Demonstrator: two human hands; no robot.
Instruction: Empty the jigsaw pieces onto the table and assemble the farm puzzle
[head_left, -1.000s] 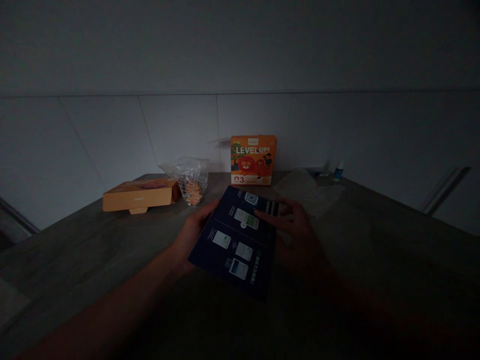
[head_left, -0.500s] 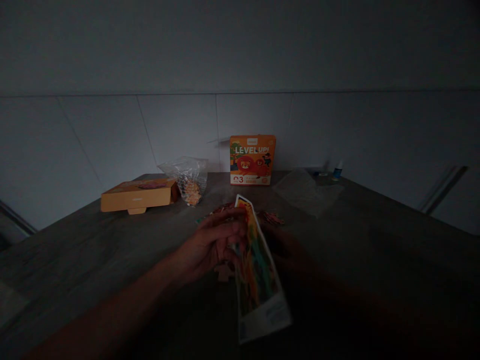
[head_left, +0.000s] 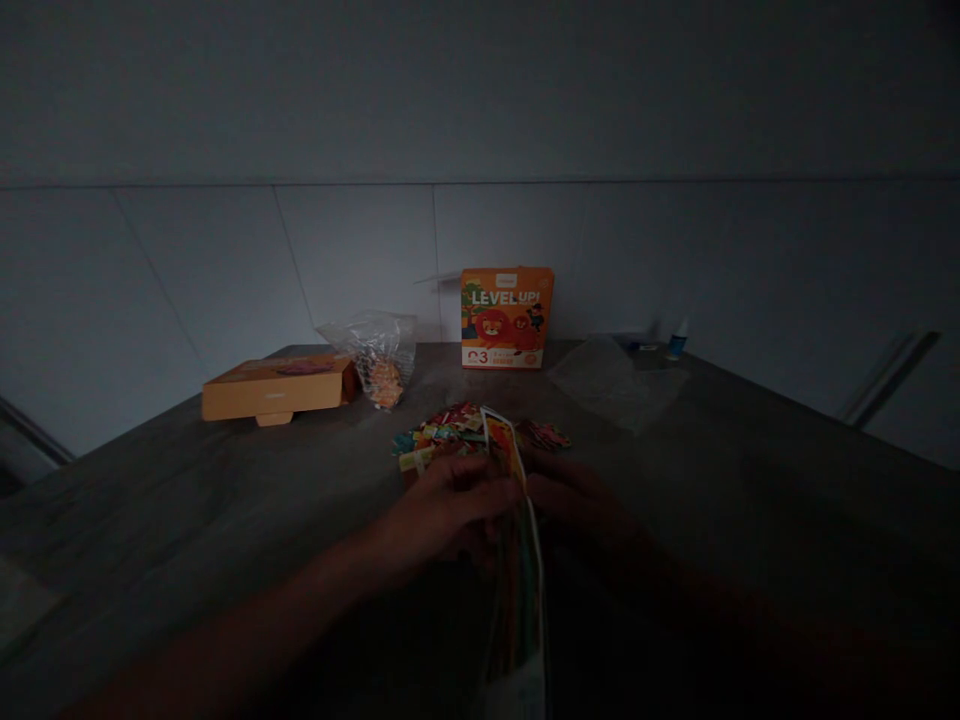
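My left hand is shut on a long colourful printed sheet, which stands nearly edge-on, its lower end hanging toward me. My right hand lies in shadow against the sheet's right side, and I cannot tell if its fingers grip it. Just beyond my hands, a heap of colourful jigsaw puzzle pieces lies on the grey table. A smaller cluster of pieces lies to the right of the sheet's top end.
At the back stands an orange LEVEL UP! box. To its left are a clear bag of pieces and a flat orange box. A clear plastic sheet and a small blue bottle are at the back right.
The dark booklet has gone from view. The printed sheet has tipped more edge-on and moved down toward me, and my hands have moved closer together. More of the pieces now show.
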